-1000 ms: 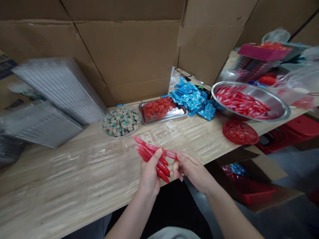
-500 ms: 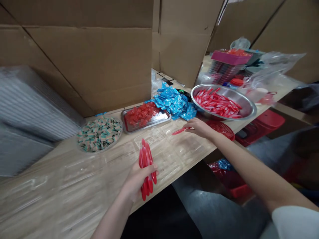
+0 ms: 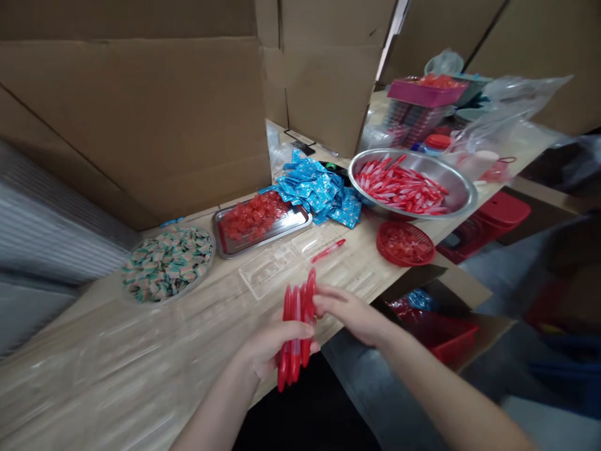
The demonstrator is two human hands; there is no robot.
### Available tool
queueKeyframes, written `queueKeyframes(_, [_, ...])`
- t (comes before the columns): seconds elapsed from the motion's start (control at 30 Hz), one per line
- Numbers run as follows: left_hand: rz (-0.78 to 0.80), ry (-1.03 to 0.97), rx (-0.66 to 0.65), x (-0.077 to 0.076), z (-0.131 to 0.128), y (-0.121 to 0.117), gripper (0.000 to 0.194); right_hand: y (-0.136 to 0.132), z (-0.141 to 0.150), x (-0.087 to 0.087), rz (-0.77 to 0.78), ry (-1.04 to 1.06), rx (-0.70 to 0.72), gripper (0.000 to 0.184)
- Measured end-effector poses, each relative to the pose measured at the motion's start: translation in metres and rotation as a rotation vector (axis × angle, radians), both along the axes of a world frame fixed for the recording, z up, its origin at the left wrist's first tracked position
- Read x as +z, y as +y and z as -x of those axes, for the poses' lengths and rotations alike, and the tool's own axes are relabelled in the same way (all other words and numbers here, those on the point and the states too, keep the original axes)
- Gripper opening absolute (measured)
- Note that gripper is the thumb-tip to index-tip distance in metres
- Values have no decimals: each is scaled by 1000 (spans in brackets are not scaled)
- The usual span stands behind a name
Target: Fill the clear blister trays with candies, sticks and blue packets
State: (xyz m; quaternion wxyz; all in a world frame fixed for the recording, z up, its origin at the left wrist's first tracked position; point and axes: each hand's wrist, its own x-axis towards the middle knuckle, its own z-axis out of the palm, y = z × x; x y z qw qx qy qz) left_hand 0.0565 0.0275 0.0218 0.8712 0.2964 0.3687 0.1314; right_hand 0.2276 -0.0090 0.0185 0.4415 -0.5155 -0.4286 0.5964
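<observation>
My left hand (image 3: 267, 347) grips a bundle of several red plastic sticks (image 3: 295, 335), held upright over the table's front edge. My right hand (image 3: 350, 313) is next to the bundle, fingers stretched out and their tips against its side. It holds nothing. One thinner red stick (image 3: 327, 250) lies by itself farther out on a clear plastic moulded tray (image 3: 270, 269), out of reach of my fingertips. The lower part of the bundle hangs past the edge of the pale wooden table (image 3: 141, 363).
A steel bowl (image 3: 413, 185) holds many red sticks. Nearby are a red round basket (image 3: 404, 243), a steel tray of red pieces (image 3: 260, 228), a plate of wrapped sweets (image 3: 166, 264) and blue sachets (image 3: 319, 194). Cardboard sheets (image 3: 141, 125) stand behind. An open box (image 3: 451, 313) sits below the table's edge.
My right hand has come back from the far side of the clear tray, leaving the single red stick lying there. It now touches the bundle, which my left hand keeps holding.
</observation>
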Motion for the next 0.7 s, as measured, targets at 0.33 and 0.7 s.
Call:
queueKeyframes(0.33, [-11,158,289,7,-57,-61,27,-54,-1,-5,150,99,-320,24])
queueKeyframes(0.7, [-37,287,375,8,23,-35,28,-10,-138,-13,-504,-1366,294,19])
